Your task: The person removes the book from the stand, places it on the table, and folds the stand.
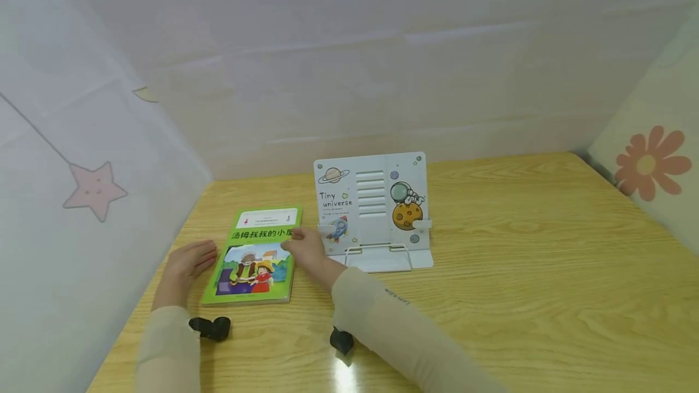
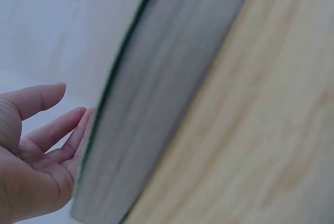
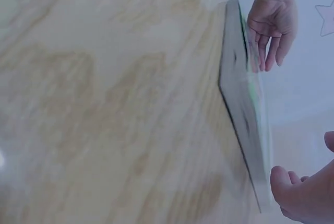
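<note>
— Starting where?
— Starting at the far left, with a pink star [image 1: 96, 191] on the backdrop [image 1: 349, 77], then meeting the left edge of the desk [image 1: 535, 290].
— Finding a hand there?
— Finding the left hand [image 1: 188, 259] between that edge and a green book [image 1: 251, 268], with fingers stretched and relaxed, gripping nothing. Not managing to tell touching from lying just beside.
— Spotting anything at the wrist?
— Spotting a black object [image 1: 210, 329] against a pale left sleeve [image 1: 169, 350].
— Placing the book exactly?
— Placing it flat on the desk near the left edge, short of the rear left corner, and seeing two painted figures below a Chinese title.
— Moving right?
— Meeting the right hand [image 1: 311, 251] over the book's right side, with thumb and fingers apart, not clamping on anything. Again not managing to tell contact. Seeing both hands well apart, with the book between.
— Continuing?
— Noticing a white bookstand [image 1: 373, 229] upright just beyond the right hand, nearer the rear edge, reading "Tiny universe" on it. Ending past the desk's right edge, on a red flower [image 1: 650, 164].
</note>
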Action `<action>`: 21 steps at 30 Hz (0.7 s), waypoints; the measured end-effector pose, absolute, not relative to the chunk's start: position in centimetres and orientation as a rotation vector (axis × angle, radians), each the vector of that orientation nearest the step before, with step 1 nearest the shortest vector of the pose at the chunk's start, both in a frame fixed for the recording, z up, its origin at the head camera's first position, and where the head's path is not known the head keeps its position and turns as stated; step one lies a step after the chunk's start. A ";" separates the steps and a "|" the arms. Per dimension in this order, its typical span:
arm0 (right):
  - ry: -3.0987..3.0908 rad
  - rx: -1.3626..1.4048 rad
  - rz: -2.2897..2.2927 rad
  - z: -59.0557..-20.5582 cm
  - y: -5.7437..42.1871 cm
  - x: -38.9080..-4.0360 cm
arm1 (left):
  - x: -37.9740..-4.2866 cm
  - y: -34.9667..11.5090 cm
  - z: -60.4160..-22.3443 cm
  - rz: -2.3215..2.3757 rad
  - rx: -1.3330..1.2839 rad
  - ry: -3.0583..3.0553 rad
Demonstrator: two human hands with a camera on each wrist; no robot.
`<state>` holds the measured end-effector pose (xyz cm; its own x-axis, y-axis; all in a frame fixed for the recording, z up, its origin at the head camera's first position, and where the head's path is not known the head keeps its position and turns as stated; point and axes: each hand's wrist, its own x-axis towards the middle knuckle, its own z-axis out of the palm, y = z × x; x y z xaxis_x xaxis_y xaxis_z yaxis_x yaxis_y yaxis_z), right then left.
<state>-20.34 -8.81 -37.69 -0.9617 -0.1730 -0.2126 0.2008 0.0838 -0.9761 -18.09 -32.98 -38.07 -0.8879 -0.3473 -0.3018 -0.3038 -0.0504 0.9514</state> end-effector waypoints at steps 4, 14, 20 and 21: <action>2.067 -0.010 -1.990 -36.6 -8.7 -20.3 | -17.8 -33.5 -37.4 -2.216 0.644 -2.115; 2.014 -0.130 -2.047 -32.8 -7.1 -20.6 | -22.6 -37.0 -41.2 -2.237 0.317 -2.104; 2.021 -0.141 -2.103 -30.6 -5.3 -21.6 | -24.8 -35.9 -40.6 -2.286 0.159 -2.086; 2.010 -0.145 -2.115 -30.3 -4.9 -21.8 | -25.0 -35.6 -40.2 -2.315 0.123 -2.064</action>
